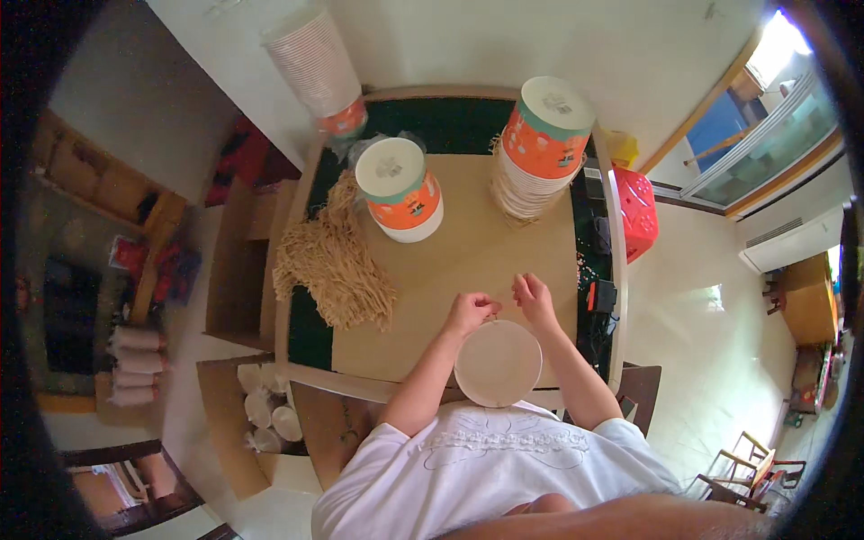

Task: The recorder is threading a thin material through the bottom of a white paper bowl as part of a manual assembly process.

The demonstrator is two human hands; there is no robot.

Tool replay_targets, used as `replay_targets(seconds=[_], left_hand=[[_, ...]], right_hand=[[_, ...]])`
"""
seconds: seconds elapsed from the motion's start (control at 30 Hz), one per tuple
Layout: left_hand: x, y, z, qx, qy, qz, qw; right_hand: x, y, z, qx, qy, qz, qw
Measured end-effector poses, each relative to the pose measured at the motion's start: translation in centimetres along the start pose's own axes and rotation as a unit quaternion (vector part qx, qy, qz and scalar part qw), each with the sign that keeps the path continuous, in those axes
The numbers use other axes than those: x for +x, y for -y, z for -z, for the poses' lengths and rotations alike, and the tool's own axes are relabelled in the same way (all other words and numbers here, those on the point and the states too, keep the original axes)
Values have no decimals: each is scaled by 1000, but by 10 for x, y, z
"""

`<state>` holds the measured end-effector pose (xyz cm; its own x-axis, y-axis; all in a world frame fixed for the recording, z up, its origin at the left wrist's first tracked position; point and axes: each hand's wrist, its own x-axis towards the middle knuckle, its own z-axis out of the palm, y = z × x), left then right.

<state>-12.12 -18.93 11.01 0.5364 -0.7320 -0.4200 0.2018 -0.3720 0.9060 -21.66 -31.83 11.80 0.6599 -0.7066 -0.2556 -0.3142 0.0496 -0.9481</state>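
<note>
My left hand [470, 312] is closed on the far rim of a white paper bowl [498, 364] that stands open side up at the near edge of the table. My right hand [535, 298] hovers just beyond the bowl with its fingers pinched together; whether a thin string is between them I cannot tell. A heap of tan paper-string handles [335, 257] lies on the left of the brown tabletop [486, 243].
Two stacks of upturned orange and white paper bowls [402, 190] [543, 142] stand at the back of the table. A taller stack [317, 67] leans at the far left corner. A red plastic stool [635, 211] is to the right, cardboard boxes [241, 261] to the left.
</note>
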Motion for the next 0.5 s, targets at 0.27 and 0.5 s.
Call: replay_targets(seconds=[0.27,0.5], left_hand=[[-7,-11,-3,46,-31,-29,998],[-4,2,2,59,-34,-43,997]], right_hand=[[21,5,8,-179,180,-120,960],[18,11,14,-173,262,-15,949]])
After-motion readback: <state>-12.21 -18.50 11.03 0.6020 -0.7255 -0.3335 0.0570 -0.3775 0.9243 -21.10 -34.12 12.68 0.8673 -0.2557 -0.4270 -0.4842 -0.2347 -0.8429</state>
